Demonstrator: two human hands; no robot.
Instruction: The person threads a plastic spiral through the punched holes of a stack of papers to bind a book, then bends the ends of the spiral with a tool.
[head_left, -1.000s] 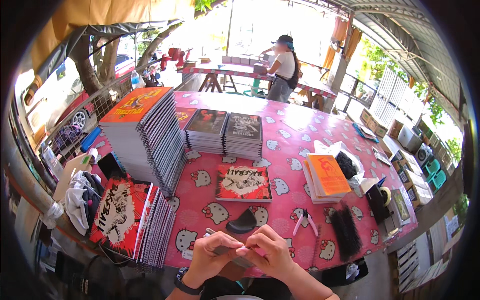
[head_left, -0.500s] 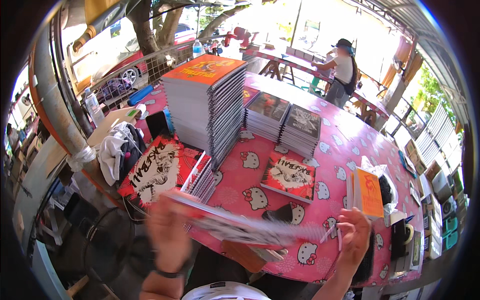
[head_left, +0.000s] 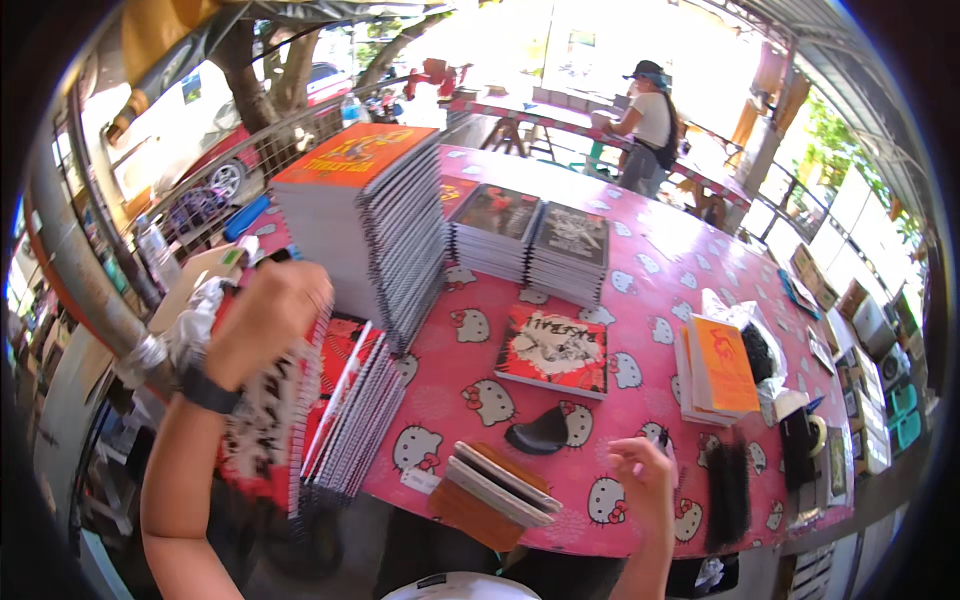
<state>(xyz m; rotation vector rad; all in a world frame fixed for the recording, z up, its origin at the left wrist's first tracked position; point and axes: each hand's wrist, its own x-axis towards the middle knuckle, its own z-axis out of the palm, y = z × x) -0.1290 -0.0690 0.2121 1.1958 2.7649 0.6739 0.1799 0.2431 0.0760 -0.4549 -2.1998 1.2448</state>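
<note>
My left hand (head_left: 270,315) is closed on the upper edge of a red and white spiral-bound notebook (head_left: 262,425), blurred by motion. It hangs beside a stack of spiral notebooks (head_left: 350,420) with red and black covers at the table's near left edge. Low over the right part of the table, my right hand (head_left: 645,485) has curled fingers around a thin, pale, pen-like tool (head_left: 672,462), partly hidden. In front of me are a wooden block with pale slats (head_left: 500,490) and a black curved piece (head_left: 538,432). A red book (head_left: 552,345) lies flat farther off.
A tall stack of orange-topped spiral notebooks (head_left: 350,220) rises at left. Behind stand two shorter dark-covered stacks (head_left: 490,232). Orange-covered books (head_left: 722,365), a plastic bag (head_left: 745,320) and black coils (head_left: 728,495) are at right. A person (head_left: 650,130) works at a far table.
My left hand has carried the notebook from in front of me leftward to beside the stack and turned it upright. My right hand has let go of its end and sits a little lower.
</note>
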